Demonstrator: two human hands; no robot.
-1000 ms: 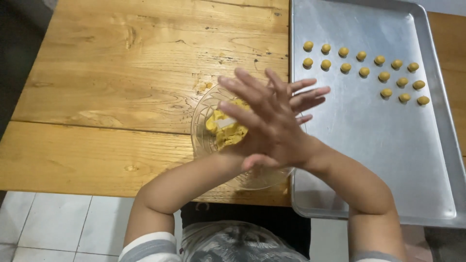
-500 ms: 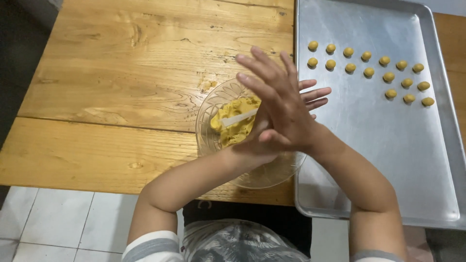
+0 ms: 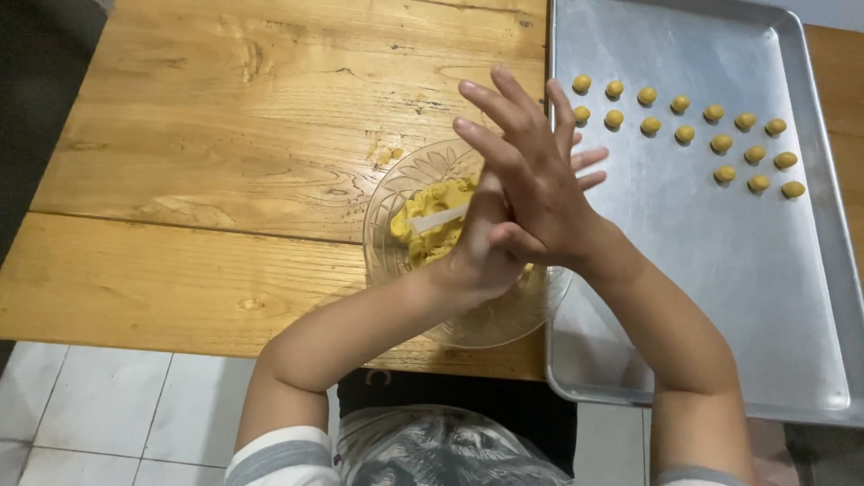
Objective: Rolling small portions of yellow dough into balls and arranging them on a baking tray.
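I observed both hands pressed palm to palm above the glass bowl (image 3: 468,310), near the front edge of the wooden bench (image 3: 198,180). The right hand (image 3: 540,193) lay on top, its fingers (image 3: 490,103) spread and extended toward the far edge. The left hand (image 3: 481,247) lay beneath it, with only its fingertips showing past the right hand on the tray side. I could not tell whether anything was held between the palms, since the contact area was hidden.

The bowl was clear, with a patterned rim, and stood on the bench just beside the left rim of the metal baking tray (image 3: 684,297). Inside the bowl sat a lump of yellow dough (image 3: 432,216), with a pale flat utensil (image 3: 439,219) lying across it. A few dough crumbs (image 3: 387,153) lay on the bench just beyond the bowl's far rim.

The tray occupied the right side of the bench and overhung the front edge. Small yellow dough balls (image 3: 684,133) were arranged in short rows at the tray's far end, set apart from one another. The near part of the tray was bare metal. White floor tiles (image 3: 99,414) showed below the bench's front edge.
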